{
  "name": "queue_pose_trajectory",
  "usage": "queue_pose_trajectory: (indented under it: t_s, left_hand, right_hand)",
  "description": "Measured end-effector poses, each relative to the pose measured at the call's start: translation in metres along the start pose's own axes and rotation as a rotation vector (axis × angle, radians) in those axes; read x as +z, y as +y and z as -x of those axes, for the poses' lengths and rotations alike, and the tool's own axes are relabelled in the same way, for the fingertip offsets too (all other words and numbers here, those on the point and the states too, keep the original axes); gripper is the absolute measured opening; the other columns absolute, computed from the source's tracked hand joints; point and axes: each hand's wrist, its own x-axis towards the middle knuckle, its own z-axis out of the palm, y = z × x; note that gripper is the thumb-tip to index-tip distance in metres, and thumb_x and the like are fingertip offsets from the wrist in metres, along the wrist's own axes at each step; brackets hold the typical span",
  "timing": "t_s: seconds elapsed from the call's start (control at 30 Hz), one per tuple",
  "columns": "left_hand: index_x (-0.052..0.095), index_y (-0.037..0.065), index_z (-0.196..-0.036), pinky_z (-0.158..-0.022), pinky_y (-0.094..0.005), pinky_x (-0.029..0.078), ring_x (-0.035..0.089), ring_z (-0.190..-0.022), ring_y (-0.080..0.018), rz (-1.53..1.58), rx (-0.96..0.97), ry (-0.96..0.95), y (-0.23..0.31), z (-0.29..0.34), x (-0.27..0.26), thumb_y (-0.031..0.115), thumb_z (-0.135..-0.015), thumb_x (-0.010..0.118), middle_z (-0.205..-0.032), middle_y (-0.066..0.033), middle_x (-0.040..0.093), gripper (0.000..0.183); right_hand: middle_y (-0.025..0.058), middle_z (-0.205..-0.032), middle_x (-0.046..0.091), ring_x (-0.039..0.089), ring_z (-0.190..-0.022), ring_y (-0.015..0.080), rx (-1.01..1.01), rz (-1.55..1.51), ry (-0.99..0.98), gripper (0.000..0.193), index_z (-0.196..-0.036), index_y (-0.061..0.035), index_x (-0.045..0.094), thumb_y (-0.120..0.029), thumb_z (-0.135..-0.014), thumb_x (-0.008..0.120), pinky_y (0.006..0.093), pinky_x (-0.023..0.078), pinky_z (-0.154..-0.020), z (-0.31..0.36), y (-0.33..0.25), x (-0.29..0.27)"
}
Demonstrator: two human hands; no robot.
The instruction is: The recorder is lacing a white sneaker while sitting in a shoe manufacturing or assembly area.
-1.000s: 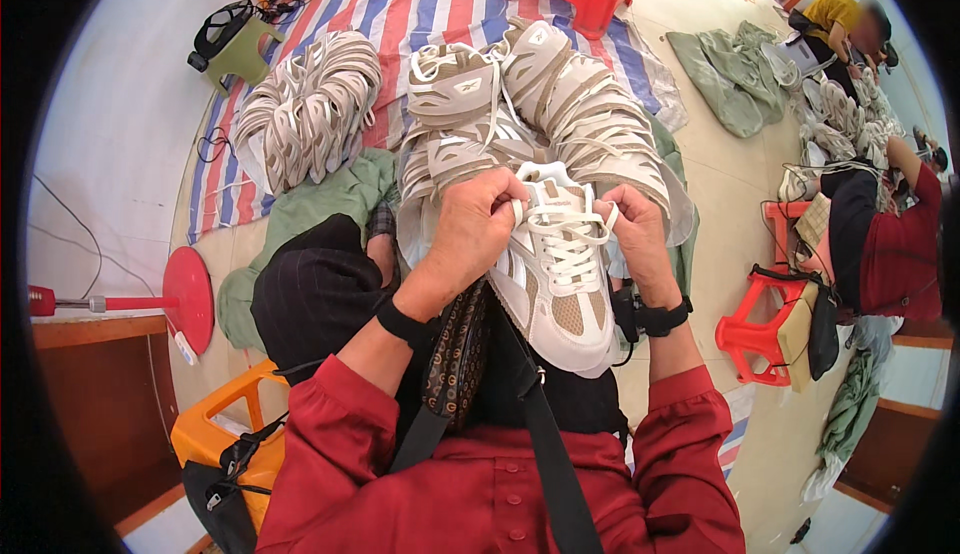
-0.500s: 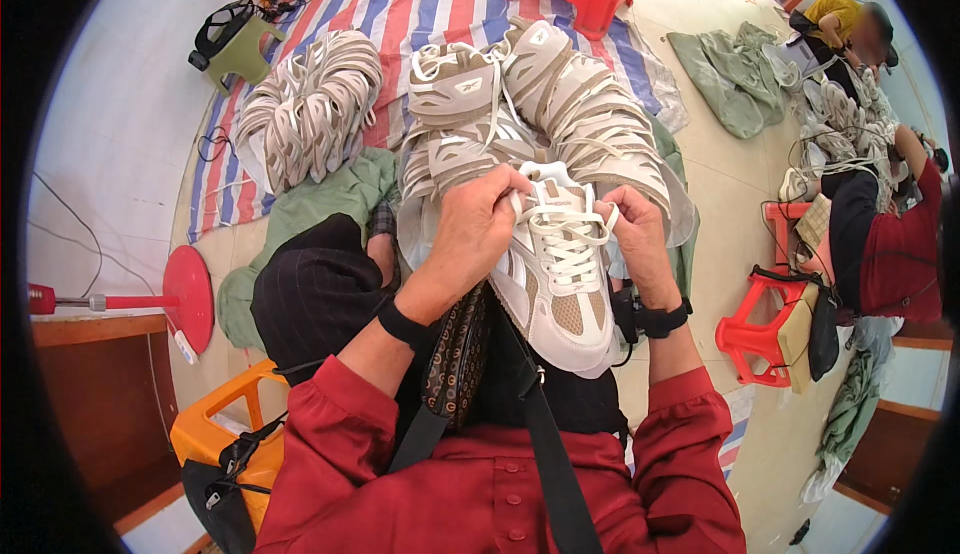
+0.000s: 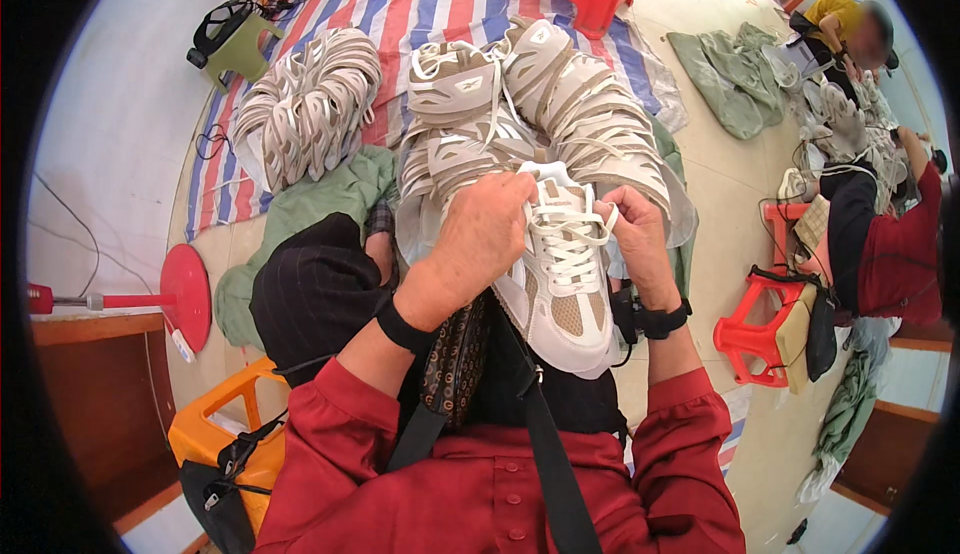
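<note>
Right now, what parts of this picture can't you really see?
Head view only:
- Tongue and top lace holes of the shoe: covered by the left hand.
- Right hand fingertips: tucked behind the laces.
- Lower shoes in the pile: buried under others.
- Orange stool: partly hidden by a black bag.
</note>
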Motion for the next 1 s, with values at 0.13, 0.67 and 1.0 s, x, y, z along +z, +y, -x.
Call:
queue_pose_trajectory:
  t_s: [0.13,0.67,1.0]
  left_hand:
    - [0.056,0.001,-0.09,-0.073,-0.0456,0.046,0.058,-0.084,-0.0407,0.012,0.029,-0.045,0.006,-0.009,0.003,-0.007,-0.075,0.05,-0.084,-0.0202,0.059,0.018]
    - [0.06,-0.003,-0.081,-0.055,-0.0278,0.042,0.051,-0.059,-0.0092,0.251,-0.343,-0.085,-0.006,-0.002,-0.003,0.005,-0.079,0.057,-0.063,-0.0035,0.056,0.009]
    - [0.063,-0.002,-0.077,-0.053,-0.0286,0.043,0.053,-0.055,-0.0105,0.253,-0.372,-0.039,-0.011,-0.004,-0.001,0.008,-0.077,0.059,-0.061,-0.0054,0.059,0.01]
  right_hand:
    - [-0.0065,-0.074,0.055,0.046,-0.069,0.0015,-0.039,0.021,0.031,0.011,-0.083,-0.0026,0.06,-0.009,-0.088,0.067,0.0185,0.039,-0.061,0.0,0.001,-0.003]
    - [-0.0037,-0.083,0.059,0.051,-0.077,0.0047,-0.134,0.107,-0.161,0.004,-0.091,-0.0027,0.061,-0.004,-0.09,0.057,0.0214,0.044,-0.069,0.003,-0.008,-0.016]
    - [0.0111,-0.085,0.063,0.06,-0.084,0.0258,-0.5,0.493,-0.065,0.012,-0.088,-0.0021,0.063,-0.013,-0.084,0.063,0.0357,0.047,-0.077,-0.02,-0.052,0.024]
